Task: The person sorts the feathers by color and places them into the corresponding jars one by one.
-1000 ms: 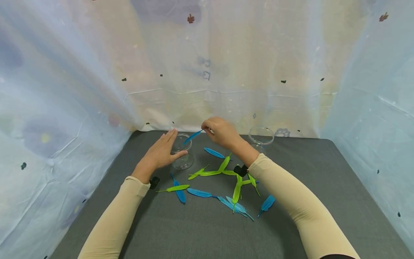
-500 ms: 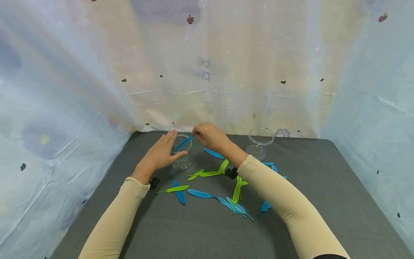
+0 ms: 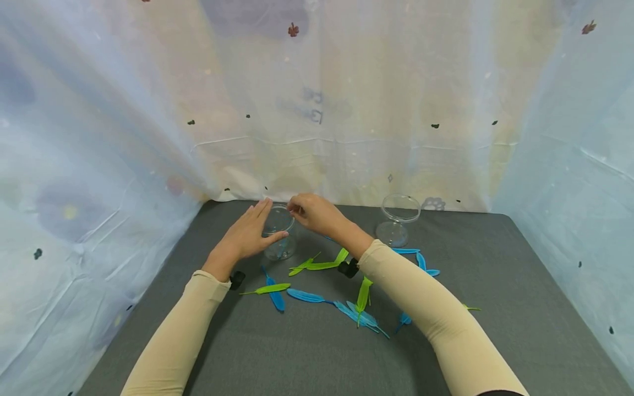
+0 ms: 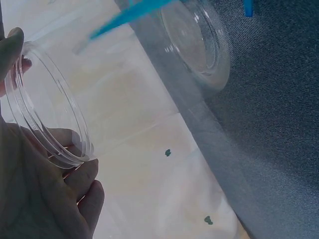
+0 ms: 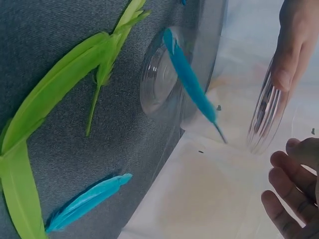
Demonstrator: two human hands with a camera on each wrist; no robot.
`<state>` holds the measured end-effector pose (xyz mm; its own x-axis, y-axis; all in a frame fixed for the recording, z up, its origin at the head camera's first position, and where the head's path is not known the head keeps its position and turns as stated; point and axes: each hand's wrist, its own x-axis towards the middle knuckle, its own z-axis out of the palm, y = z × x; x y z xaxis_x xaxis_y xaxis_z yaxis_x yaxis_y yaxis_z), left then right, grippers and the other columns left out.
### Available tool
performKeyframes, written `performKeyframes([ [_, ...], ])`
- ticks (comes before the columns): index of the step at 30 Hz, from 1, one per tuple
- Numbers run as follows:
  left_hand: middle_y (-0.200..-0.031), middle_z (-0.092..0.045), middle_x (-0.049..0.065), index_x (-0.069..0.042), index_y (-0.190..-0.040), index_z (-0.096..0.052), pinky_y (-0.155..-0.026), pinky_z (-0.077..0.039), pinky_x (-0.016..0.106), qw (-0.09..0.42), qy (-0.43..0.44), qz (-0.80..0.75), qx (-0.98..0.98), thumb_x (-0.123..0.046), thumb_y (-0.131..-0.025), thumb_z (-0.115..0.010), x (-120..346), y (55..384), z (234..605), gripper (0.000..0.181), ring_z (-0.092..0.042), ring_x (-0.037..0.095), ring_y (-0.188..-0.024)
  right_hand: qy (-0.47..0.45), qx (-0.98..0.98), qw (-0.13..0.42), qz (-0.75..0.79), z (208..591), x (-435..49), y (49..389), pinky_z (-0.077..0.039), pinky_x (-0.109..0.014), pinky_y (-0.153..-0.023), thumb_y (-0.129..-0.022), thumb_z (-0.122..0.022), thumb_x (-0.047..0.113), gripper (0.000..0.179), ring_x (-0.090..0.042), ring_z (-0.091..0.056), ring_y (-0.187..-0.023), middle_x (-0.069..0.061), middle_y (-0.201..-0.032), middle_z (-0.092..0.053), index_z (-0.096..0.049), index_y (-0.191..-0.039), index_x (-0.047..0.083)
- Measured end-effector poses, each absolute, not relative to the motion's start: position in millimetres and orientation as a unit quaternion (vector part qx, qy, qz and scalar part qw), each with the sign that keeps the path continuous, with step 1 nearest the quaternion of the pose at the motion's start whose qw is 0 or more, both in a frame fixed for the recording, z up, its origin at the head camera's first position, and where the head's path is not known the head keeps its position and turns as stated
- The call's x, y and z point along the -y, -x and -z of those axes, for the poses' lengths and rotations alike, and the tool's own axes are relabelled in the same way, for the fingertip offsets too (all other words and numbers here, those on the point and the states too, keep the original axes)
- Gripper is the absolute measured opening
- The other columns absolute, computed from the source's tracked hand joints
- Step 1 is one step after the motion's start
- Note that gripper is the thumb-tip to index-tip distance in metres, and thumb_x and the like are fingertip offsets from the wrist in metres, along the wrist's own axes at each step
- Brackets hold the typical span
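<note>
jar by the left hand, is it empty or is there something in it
Not empty: a blue feather is inside the jar; the right wrist and head views show blue through its clear glass.

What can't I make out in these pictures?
Head view: most of one green feather, hidden by the right sleeve.
Head view: left jar, partly hidden by the left hand.
Left wrist view: one end of a blue feather, cut off by the top edge.
Right wrist view: right hand, partly cut off by the right edge.
</note>
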<state>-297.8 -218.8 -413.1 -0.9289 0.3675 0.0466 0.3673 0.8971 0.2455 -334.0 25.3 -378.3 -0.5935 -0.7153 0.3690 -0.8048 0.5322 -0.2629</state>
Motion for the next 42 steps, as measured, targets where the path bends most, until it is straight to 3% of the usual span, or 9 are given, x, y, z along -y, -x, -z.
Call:
performKeyframes([
  [17, -0.181, -0.003, 0.016, -0.006, -0.173, -0.003, -0.135, -0.009, 0.054, 0.004, -0.176, -0.135, -0.975, -0.075, -0.102, -0.053, 218.6, 296.4, 413.2, 0.110, -0.009, 0.039, -0.166, -0.377, 0.887, 0.084, -0.252, 380.4, -72.3, 327.9, -0.060, -0.035, -0.086, -0.109, -0.068, 0.017, 0.012, -0.018, -0.067, -0.096, -0.003, -0.110, -0.073, -0.075, -0.115, 0.010],
  [33, -0.181, -0.004, 0.015, -0.008, -0.174, -0.002, -0.135, -0.008, 0.054, -0.005, -0.188, -0.139, -0.972, -0.078, -0.101, -0.051, 219.6, 297.7, 416.9, 0.112, -0.008, 0.037, -0.166, -0.349, 0.900, 0.057, -0.255, 413.5, -111.1, 336.3, -0.061, -0.040, -0.087, -0.106, -0.069, 0.013, 0.010, -0.023, -0.069, -0.095, -0.008, -0.107, -0.073, -0.077, -0.110, 0.007],
  [42, -0.181, -0.003, 0.014, -0.009, -0.174, -0.001, -0.135, -0.009, 0.054, -0.005, -0.189, -0.139, -0.972, -0.080, -0.101, -0.049, 219.6, 299.0, 419.0, 0.112, -0.007, 0.036, -0.166, -0.320, 0.917, 0.004, -0.239, 429.4, -126.6, 341.6, -0.061, -0.044, -0.091, -0.107, -0.069, 0.013, 0.019, -0.027, -0.070, -0.102, -0.011, -0.112, -0.075, -0.076, -0.119, 0.000],
])
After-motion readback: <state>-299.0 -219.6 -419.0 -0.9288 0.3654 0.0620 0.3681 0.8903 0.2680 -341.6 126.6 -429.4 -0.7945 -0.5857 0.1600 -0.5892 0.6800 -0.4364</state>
